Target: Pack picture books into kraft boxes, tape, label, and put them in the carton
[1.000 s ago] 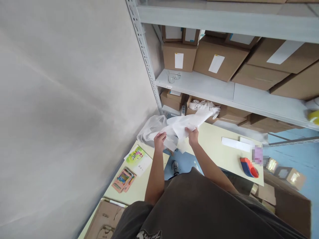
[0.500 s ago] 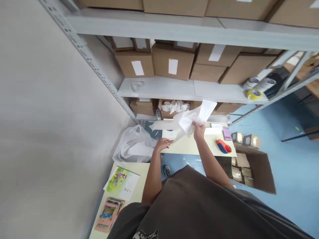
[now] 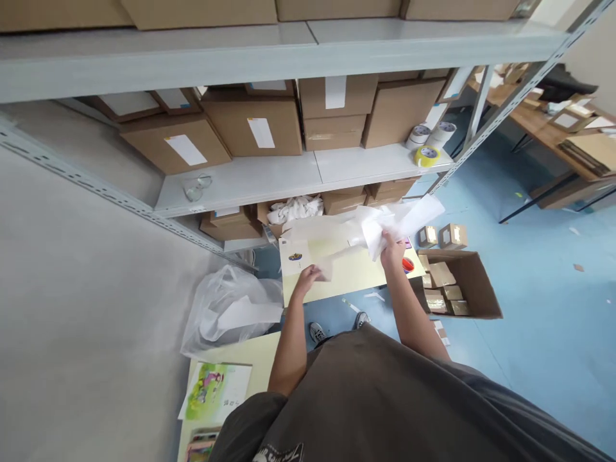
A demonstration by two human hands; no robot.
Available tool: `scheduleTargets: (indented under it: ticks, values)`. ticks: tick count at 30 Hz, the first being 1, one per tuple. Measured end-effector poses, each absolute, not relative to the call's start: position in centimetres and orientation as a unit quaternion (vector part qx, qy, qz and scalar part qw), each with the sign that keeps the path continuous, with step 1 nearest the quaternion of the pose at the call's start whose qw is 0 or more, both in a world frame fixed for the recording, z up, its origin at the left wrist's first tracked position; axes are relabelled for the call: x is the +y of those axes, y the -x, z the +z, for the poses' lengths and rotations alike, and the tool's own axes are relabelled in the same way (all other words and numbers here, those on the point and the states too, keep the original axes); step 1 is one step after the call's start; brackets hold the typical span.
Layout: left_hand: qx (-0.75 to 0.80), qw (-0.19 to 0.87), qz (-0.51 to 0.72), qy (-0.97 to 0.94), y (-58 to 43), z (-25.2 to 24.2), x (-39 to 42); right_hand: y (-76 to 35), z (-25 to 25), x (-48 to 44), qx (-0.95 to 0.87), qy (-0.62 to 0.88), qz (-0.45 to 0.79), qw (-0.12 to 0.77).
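My right hand is closed on a bunch of white paper sheets held above the pale yellow table. A long strip of the paper trails left from it. My left hand pinches the lower end of that paper near the table's front edge. A white card with a small dark print lies on the table just beyond my left hand.
A grey shelf rack full of cardboard boxes stands behind the table, with tape rolls on it. An open carton sits on the blue floor at right. A clear plastic bag lies at left, by a picture booklet.
The view has swung right. My right hand carried the paper bunch to the right over the table, and my left hand came down to the table's near edge.
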State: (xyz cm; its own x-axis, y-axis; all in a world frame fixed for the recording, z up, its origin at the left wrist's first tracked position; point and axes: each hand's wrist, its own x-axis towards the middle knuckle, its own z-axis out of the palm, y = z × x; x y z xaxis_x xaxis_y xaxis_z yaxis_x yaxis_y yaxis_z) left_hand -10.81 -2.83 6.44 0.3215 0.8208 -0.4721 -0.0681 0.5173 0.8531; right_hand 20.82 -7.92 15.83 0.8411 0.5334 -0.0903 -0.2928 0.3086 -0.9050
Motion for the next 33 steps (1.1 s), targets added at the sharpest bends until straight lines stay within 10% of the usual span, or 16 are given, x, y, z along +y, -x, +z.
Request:
scheduleTargets:
  ticks: [5, 12, 20, 33]
  values:
    - [0.614, 0.613, 0.241, -0.435, 14.7, 8.9, 2.0, -20.8, 12.6, -7.0, -0.110, 0.551, 0.264, 0.784]
    - [0.664, 0.340, 0.449, -0.492, 9.5, 12.7, 2.5, -20.3, 11.3, -6.7, -0.091, 0.525, 0.352, 0.770]
    - [0.430, 0.826, 0.254, -0.261, -0.1, 6.6, -6.5, -18.0, 14.0, -8.1, -0.098, 0.469, 0.453, 0.752]
    - [0.393, 0.827, 0.401, 0.009, -2.4, 4.7, 4.0, -23.5, 13.9, -16.1, -0.139, 0.606, 0.539, 0.568]
